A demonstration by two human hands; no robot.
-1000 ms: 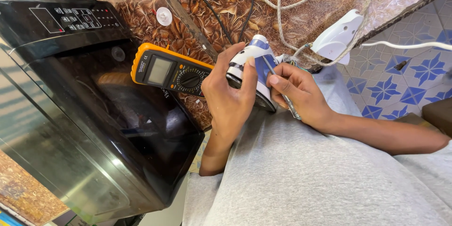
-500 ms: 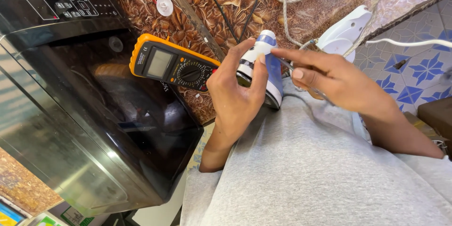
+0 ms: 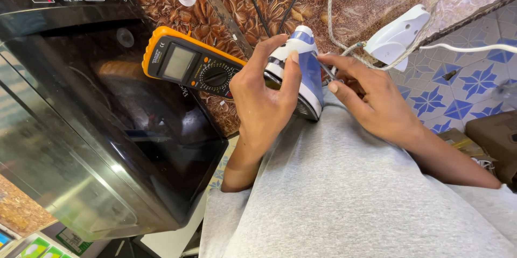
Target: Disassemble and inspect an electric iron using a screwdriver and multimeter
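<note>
- Clothes iron (image 3: 307, 69): blue and white body, held tilted against the grey shirt (image 3: 344, 193), just beside the multimeter (image 3: 188, 67).
- Left hand (image 3: 264, 102): fingers curled around the iron's body.
- Right hand (image 3: 371, 99): fingertips pinched on a thin metal tool (image 3: 326, 71) at the iron's rear.
- Multimeter: orange-cased, grey screen, black dial.

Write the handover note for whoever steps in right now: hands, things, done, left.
Left hand: grips the blue and white iron, propped on the lap in grey cloth.
Right hand: pinches a thin metal tool against the iron's rear.
Orange multimeter lies on the black appliance; white casing part sits behind.
Done: casing part lies apart from the iron.
Left: work at the iron's rear is in hand.
</note>
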